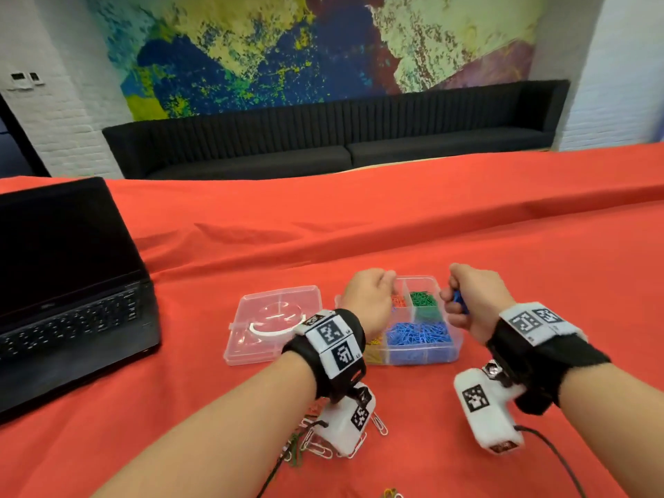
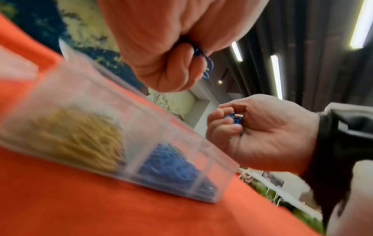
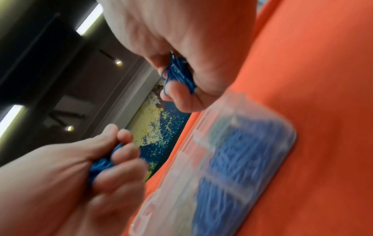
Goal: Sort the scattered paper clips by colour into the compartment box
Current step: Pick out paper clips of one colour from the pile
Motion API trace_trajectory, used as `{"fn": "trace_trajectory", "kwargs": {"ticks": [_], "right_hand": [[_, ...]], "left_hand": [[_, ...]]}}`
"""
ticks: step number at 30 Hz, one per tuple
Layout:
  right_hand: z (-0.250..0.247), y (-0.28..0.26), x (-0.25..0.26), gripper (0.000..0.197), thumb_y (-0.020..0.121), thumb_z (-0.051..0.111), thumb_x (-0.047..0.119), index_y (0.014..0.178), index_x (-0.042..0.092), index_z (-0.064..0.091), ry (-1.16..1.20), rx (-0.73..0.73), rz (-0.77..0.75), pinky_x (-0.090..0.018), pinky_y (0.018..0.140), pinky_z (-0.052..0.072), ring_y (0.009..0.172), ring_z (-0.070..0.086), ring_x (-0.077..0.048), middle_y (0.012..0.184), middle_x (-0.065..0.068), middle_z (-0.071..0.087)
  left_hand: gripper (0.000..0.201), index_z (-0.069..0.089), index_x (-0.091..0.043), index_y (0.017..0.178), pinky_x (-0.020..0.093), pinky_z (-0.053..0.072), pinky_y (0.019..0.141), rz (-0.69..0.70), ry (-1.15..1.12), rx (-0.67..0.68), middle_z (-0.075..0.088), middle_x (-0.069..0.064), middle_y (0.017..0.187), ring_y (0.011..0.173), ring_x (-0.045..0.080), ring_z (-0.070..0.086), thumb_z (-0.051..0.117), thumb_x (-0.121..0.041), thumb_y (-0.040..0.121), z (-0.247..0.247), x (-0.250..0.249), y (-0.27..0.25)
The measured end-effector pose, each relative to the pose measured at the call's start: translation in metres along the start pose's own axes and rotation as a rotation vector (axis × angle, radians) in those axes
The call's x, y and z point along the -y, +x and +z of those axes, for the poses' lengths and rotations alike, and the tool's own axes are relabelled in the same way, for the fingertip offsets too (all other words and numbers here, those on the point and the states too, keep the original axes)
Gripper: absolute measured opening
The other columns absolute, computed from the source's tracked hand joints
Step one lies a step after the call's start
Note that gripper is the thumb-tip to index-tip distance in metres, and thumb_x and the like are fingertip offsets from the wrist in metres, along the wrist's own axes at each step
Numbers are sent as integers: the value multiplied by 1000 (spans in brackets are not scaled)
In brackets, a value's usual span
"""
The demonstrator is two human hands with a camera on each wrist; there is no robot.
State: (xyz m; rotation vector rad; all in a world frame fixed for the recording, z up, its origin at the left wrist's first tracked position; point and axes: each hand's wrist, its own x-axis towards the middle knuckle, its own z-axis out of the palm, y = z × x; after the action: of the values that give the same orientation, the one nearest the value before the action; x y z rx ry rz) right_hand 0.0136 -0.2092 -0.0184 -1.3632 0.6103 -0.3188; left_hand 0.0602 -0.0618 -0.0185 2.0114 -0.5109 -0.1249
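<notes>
head view, nearest us at 6 o'clock: loose paper clips (image 1: 323,445), white, green and a few more colours, lie scattered on the red worktop (image 1: 503,228) under our left wrist camera. further out, at centre, stands the clear compartment box (image 1: 424,354); blue clips (image 1: 416,334) fill its near right cell, green clips (image 1: 424,300) the far right, orange ones the far left, yellow clips (image 2: 80,142) the near left. at 9 o'clock of the box, touching it, its open lid (image 1: 273,323) lies flat. our left hand (image 1: 366,300) hangs over the box's left half, its grip curled tight on a few blue clips. our right hand (image 1: 470,300) hangs just off the box's right edge, its grip closed round a blue bundle (image 3: 179,75). farther at 9 o'clock, an open laptop (image 1: 72,282). beyond the worktop, a black sofa (image 1: 323,138) under a painted wall.
</notes>
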Motion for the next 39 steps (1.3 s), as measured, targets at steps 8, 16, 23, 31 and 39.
{"fn": "trace_trajectory", "kwargs": {"ticks": [8, 16, 23, 31, 39], "right_hand": [[9, -1, -17, 40, 99, 38, 19, 62, 9, 45, 459, 20, -143, -34, 66, 46, 55, 55, -21, 47, -5, 59], [8, -2, -19, 29, 100, 35, 20, 84, 7, 56, 481, -14, -150, -33, 83, 51, 73, 66, -24, 65, -10, 71], [8, -10, -13, 31, 102, 33, 28, 96, 13, 59, 302, 110, -166, -34, 93, 44, 96, 63, -25, 93, -12, 71], [6, -19, -2, 43, 101, 25, 41, 128, 19, 49, 200, 284, -86, -42, 115, 17, 124, 46, -23, 124, -7, 63], [1, -44, 2, 14, 90, 53, 4, 89, 15, 62, -323, 154, -199, -29, 63, 46, 67, 55, -15, 91, -7, 65]], "left_hand": [[34, 44, -6, 52, 19, 43, 43, -247, -713, -158, 50, 9, 46, 38, 19, 49, 44, -10, 85, 28, -2, 3], [50, 55, -9, 52, 34, 52, 67, -221, -809, -234, 60, 15, 61, 63, 27, 60, 35, -16, 98, 31, 2, 1], [29, 54, -6, 93, 39, 51, 81, -181, -784, -213, 67, 17, 75, 77, 29, 64, 35, -27, 100, 29, 0, -2], [28, 38, -31, 115, 40, 8, 117, -189, -928, 36, 39, 6, 148, 141, 18, 24, 38, -44, 90, 16, -4, -8], [6, 54, -20, 90, 26, 46, 65, -119, -350, 46, 59, 8, 101, 83, 15, 55, 53, -15, 91, -20, -7, -27]]}}
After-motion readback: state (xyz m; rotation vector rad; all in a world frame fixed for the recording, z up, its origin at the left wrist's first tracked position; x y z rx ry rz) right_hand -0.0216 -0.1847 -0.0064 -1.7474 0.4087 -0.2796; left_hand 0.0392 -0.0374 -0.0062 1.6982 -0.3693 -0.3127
